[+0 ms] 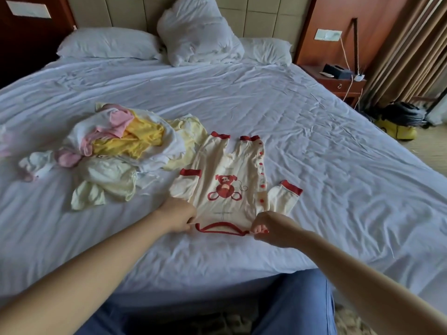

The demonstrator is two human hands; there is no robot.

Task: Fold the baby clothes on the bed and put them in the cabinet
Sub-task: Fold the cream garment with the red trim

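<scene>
Both hands, left hand (180,215) and right hand (267,228), pinch the neckline corners of the cream cotton romper with red trim (229,184), spread on the white-sheeted bed (314,141); uneven pulling could skew its sleeves.

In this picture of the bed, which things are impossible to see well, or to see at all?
Head view only.
1. Cabinet: outside the frame.
2. Pile of baby clothes: pieces overlap, count unknowable.
3. Left hand on the romper: its fingertips hidden by its own back.
4. Objects on the nightstand: too small.
5. Pink cloth: cut by left edge.
</scene>
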